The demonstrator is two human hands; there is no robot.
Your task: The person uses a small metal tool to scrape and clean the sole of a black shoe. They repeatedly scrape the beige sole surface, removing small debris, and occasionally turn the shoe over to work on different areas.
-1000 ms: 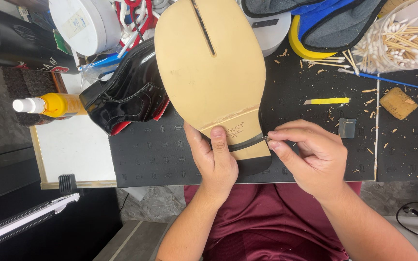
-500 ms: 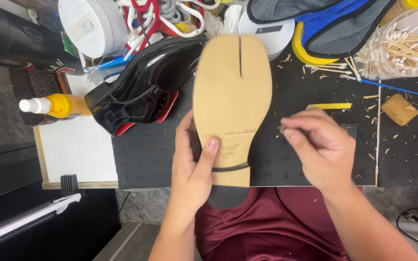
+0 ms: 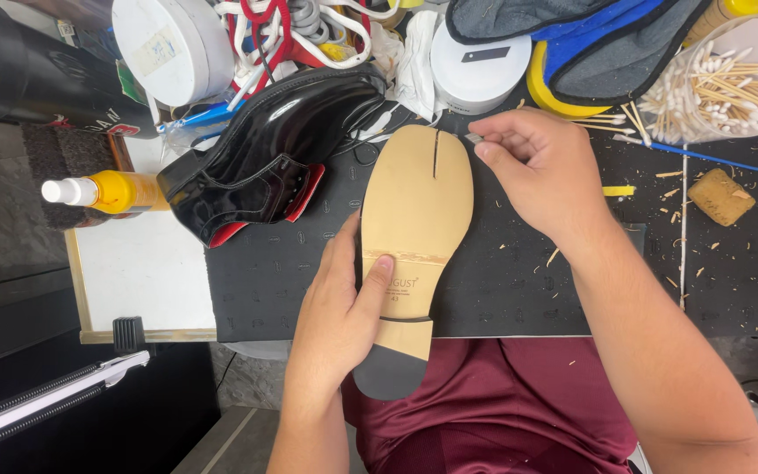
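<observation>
On a cluttered black cutting-mat surface [image 3: 502, 290], the left hand [image 3: 335, 316] clamps an upturned tan leather-soled shoe [image 3: 414, 219] while, at one o'clock, the right hand [image 3: 537, 167] pinches a small grey blade [image 3: 474, 138] beside its slit toe.

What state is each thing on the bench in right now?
Tan sole: upturned, slit at toe, gripped at waist by left hand.
Right hand: pinching a small grey piece by the toe.
Black shoe: on its side.
Spray bottle: lying flat, capped.
Swab cup: open, full.
</observation>
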